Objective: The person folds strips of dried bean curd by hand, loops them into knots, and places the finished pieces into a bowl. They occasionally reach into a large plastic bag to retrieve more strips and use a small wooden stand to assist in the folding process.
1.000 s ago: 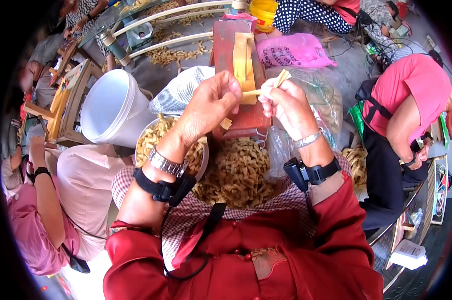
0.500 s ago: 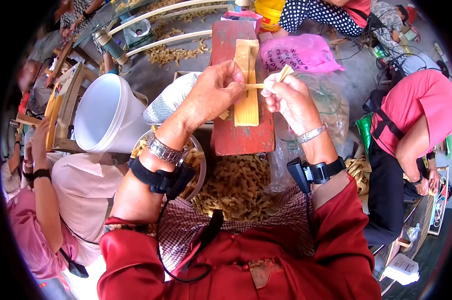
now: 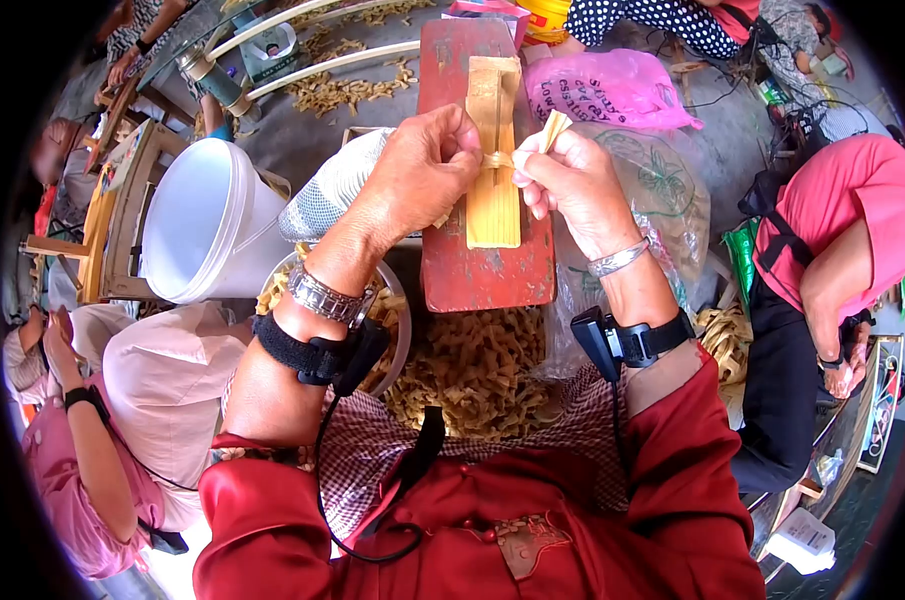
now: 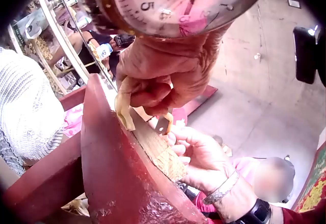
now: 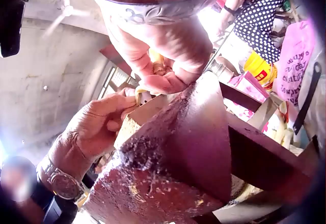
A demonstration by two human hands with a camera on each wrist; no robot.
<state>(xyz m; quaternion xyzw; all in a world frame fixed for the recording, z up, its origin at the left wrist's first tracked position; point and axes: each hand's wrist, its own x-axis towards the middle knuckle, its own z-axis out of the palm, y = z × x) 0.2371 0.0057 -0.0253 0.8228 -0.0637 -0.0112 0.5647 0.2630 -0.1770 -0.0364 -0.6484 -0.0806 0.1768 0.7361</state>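
Crowded workroom, grey floor (image 3: 383, 110) with yellowish scraps strewn near the top of the head view. Right in the middle, a pale yellowish strip (image 3: 496, 160) is stretched crosswise over a wooden block (image 3: 492, 220). One side of it is pinched by the left hand (image 3: 422, 175), thumb and fingers closed in tight, and in the left wrist view a loose end is seen hanging out past those fingers. The other side is pinched just as narrowly by the right hand (image 3: 575, 185), with a flat tail left poking up beyond the grip. Close to the fingers, a small metal piece (image 4: 162, 126) with a hole can be made out at the block; how it's fixed can't be told.

The block itself is laid lengthwise on a scuffed red bench (image 3: 487, 280). Below the bench's near end, a big heap of strips (image 3: 477, 365) is piled up, and a white bowl (image 3: 405, 325) full of the same stuff is partly covered by the left forearm. Further out, a white bucket (image 3: 187, 220) is parked on the left near a white mesh sack (image 3: 340, 185). Over on the right, a printed pink bag (image 3: 612, 92) is set beyond a clear plastic bag (image 3: 667, 190), and the far right is taken up by a person in a pink top (image 3: 852, 205).
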